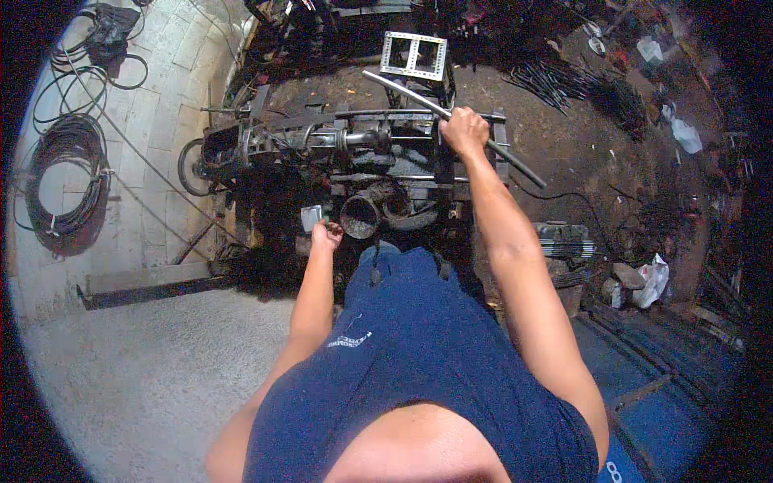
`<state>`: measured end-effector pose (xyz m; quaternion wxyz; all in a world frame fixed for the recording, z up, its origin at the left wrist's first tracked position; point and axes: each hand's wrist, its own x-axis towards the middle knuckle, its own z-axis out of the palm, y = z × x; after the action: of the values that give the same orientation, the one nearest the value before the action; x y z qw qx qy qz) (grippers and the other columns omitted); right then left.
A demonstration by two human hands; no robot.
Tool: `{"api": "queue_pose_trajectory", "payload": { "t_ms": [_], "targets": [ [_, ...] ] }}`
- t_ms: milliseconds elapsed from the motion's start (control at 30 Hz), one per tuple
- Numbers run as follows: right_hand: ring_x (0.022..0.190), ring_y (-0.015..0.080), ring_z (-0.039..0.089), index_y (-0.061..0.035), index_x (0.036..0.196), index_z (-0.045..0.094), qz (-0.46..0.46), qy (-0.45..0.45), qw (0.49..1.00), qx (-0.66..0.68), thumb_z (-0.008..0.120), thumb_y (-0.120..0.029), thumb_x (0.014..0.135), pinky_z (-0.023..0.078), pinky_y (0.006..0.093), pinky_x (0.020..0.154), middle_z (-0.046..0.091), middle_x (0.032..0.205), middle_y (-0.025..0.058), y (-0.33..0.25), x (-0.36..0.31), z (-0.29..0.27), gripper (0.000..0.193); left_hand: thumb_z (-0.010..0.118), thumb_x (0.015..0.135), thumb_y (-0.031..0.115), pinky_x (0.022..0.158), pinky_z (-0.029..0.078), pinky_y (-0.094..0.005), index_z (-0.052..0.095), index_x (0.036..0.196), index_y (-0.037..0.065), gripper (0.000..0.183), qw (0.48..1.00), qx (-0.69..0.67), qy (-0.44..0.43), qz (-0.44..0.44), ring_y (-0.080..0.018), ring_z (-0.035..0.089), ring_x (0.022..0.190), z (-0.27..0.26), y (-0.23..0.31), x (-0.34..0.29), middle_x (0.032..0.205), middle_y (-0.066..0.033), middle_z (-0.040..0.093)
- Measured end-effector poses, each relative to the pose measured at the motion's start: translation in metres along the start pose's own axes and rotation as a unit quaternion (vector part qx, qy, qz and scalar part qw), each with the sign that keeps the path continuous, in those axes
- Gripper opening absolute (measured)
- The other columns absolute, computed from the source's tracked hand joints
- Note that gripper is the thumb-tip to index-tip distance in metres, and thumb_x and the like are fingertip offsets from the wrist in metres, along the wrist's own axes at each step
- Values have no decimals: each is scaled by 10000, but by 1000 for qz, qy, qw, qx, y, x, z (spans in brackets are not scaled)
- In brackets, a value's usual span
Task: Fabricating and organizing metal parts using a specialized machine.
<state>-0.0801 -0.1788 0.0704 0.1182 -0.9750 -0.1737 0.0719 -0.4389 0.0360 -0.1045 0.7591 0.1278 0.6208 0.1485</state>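
My right hand (465, 130) is wrapped round a long grey metal rod (407, 92). The rod slants over the right part of a dark, greasy machine, its upper end to the left and its lower end to the right. Near the machine's front, my left hand (327, 234) is closed with curled fingers. What it may hold is too small to make out. Just beyond its fingertips is a small pale grey box-like piece (311, 217). Close to the right of that hand sits a round, cup-shaped metal container (360, 216). The machine's shafts and rails (378, 137) run across behind it.
A perforated white metal frame (414, 56) stands behind the machine. Bundled dark rods (555, 84) lie on the floor at far right. Coiled cable (68, 181) hangs by the left wall. Stones (628, 276) and a white plastic bag (652, 282) lie at right.
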Motion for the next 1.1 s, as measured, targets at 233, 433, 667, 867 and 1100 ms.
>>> {"api": "queue_pose_trajectory", "payload": {
  "t_ms": [233,433,667,867,1100],
  "targets": [
    [825,337,642,-25,851,677,-24,28,999,0,628,-350,719,511,418,735,650,898,169,7,-3,-4,355,408,917,235,551,405,-331,402,744,90,225,1000,-1,7,9,-191,449,547,6,-1,-9,616,-58,434],
    [823,340,639,-26,852,678,-21,29,999,1,623,-340,709,510,417,736,650,900,171,5,-1,1,350,406,906,204,543,404,-328,392,756,96,186,999,-29,35,-13,-188,442,547,8,-3,-2,633,-56,430],
    [819,336,642,-29,845,679,-26,45,999,-5,630,-353,717,512,417,738,652,897,168,9,-1,-1,351,424,898,198,536,406,-317,399,777,87,166,999,-46,8,-20,-195,447,556,-1,-1,9,645,-59,438],
    [810,348,640,-27,837,678,-36,38,999,-8,630,-351,711,512,420,727,649,899,181,9,2,5,351,424,893,194,535,416,-328,407,771,74,172,1000,-17,-5,-18,-201,453,543,-3,1,13,630,-60,437],
    [838,334,640,-25,860,673,-25,35,999,-2,637,-372,714,508,421,736,650,920,166,13,0,3,378,426,908,219,530,431,-346,419,744,69,223,999,10,-11,-36,-203,464,528,-8,2,21,608,-58,432]
  ]
}}
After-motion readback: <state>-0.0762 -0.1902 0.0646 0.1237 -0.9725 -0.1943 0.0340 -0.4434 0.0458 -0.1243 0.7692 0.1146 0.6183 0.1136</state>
